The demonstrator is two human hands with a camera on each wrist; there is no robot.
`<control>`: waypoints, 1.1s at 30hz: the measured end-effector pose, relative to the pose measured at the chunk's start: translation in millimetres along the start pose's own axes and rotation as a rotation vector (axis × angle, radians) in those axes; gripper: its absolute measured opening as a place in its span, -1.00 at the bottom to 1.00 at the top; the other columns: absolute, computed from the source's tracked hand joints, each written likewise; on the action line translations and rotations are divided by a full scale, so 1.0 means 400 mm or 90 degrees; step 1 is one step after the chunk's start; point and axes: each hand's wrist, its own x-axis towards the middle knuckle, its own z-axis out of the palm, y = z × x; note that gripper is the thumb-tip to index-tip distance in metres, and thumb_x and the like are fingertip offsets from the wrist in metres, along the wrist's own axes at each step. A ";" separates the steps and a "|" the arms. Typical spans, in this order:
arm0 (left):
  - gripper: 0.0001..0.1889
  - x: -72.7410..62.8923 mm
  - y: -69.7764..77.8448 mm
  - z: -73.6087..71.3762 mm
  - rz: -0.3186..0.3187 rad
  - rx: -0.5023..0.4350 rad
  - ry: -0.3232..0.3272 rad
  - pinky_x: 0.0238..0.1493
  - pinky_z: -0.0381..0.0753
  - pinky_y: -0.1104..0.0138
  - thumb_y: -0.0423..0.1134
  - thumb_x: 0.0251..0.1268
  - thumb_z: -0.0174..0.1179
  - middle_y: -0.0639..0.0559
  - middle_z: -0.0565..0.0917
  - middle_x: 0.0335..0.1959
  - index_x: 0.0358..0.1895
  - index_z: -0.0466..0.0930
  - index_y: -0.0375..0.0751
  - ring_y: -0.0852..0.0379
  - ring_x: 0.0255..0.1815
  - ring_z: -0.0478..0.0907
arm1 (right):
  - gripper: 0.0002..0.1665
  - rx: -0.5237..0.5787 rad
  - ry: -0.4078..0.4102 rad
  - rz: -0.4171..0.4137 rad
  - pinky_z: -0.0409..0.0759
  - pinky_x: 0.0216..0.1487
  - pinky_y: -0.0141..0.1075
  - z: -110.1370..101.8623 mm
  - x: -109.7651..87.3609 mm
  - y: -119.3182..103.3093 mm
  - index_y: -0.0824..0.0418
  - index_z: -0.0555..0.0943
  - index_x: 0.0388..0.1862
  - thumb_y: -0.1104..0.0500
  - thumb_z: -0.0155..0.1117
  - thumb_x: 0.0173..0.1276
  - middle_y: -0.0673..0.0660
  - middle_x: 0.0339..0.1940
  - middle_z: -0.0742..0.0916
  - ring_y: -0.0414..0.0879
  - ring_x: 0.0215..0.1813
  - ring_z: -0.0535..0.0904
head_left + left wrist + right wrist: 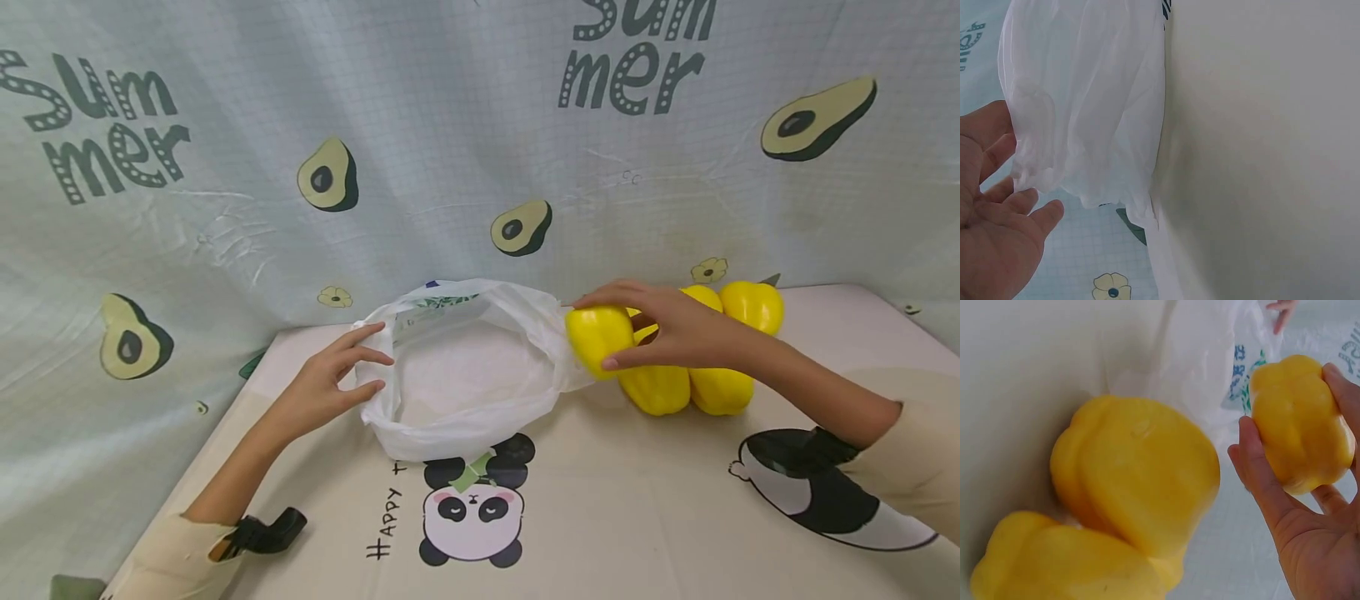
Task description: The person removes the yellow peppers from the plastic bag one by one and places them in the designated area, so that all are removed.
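My right hand grips a yellow bell pepper between thumb and fingers, raised beside the right side of a white plastic bag. In the right wrist view, the held pepper is clear of the others. The bag stands on the table with its mouth spread wide, and no pepper shows inside. At the bag's left rim my left hand has its fingers spread and loosely bent, touching the plastic. Several more yellow bell peppers sit grouped under and behind my right hand, which partly hides them.
The pale table carries printed pandas and lettering. Behind it hangs a curtain with avocado prints, close to the back of the bag. A dark strap-like device sits at my left wrist.
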 end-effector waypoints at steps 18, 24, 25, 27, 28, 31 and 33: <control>-0.72 -0.004 0.002 0.002 0.005 -0.006 0.006 0.31 0.37 -0.32 -0.39 0.30 0.36 -0.12 0.30 0.56 0.06 0.70 -0.23 -0.27 0.58 0.13 | -0.13 -0.001 0.048 0.094 0.66 0.12 0.15 -0.053 -0.086 0.026 -0.05 0.36 0.49 0.00 0.55 0.25 0.12 0.40 0.50 0.14 0.21 0.58; -0.72 -0.003 -0.002 0.004 0.009 -0.010 0.007 0.31 0.36 -0.32 -0.40 0.29 0.37 -0.13 0.30 0.56 0.06 0.71 -0.22 -0.27 0.58 0.13 | -0.13 -0.026 0.054 0.114 0.72 0.07 -0.02 -0.079 -0.123 0.040 -0.08 0.38 0.49 0.00 0.56 0.23 0.13 0.39 0.48 0.20 0.20 0.58; -0.72 -0.003 -0.002 0.004 0.008 -0.011 0.007 0.31 0.36 -0.32 -0.40 0.29 0.37 -0.13 0.30 0.56 0.06 0.71 -0.22 -0.27 0.58 0.13 | -0.13 -0.027 0.055 0.115 0.72 0.05 -0.11 -0.083 -0.129 0.043 -0.08 0.38 0.49 0.01 0.56 0.23 0.14 0.39 0.48 0.21 0.19 0.59; -0.72 -0.003 -0.004 0.003 0.006 -0.010 0.006 0.32 0.36 -0.31 -0.40 0.29 0.37 -0.13 0.29 0.56 0.06 0.71 -0.21 -0.27 0.58 0.13 | -0.12 -0.028 0.056 0.117 0.69 -0.01 -0.31 -0.090 -0.142 0.049 -0.07 0.38 0.49 0.04 0.56 0.23 0.14 0.39 0.48 0.22 0.18 0.58; -0.72 -0.003 -0.004 0.003 0.004 -0.010 0.006 0.31 0.36 -0.32 -0.40 0.29 0.37 -0.13 0.29 0.56 0.06 0.71 -0.20 -0.27 0.58 0.13 | -0.13 -0.028 0.058 0.120 0.66 -0.02 -0.39 -0.094 -0.148 0.051 -0.07 0.39 0.49 0.05 0.56 0.23 0.13 0.39 0.48 0.22 0.18 0.58; -0.72 -0.005 -0.006 0.002 -0.001 -0.010 0.004 0.31 0.36 -0.32 -0.39 0.29 0.36 -0.12 0.28 0.56 0.05 0.71 -0.18 -0.27 0.58 0.12 | -0.12 -0.025 0.071 0.134 0.59 -0.07 -0.52 -0.103 -0.166 0.058 -0.07 0.40 0.47 0.10 0.59 0.20 0.09 0.39 0.48 0.26 0.17 0.60; -0.72 -0.006 -0.007 0.001 -0.003 -0.009 0.003 0.31 0.35 -0.32 -0.39 0.30 0.36 -0.12 0.28 0.57 0.06 0.71 -0.17 -0.27 0.58 0.12 | -0.11 -0.025 0.082 0.142 0.63 -0.08 -0.51 -0.109 -0.177 0.063 -0.08 0.41 0.47 0.11 0.60 0.18 0.07 0.39 0.48 0.26 0.17 0.60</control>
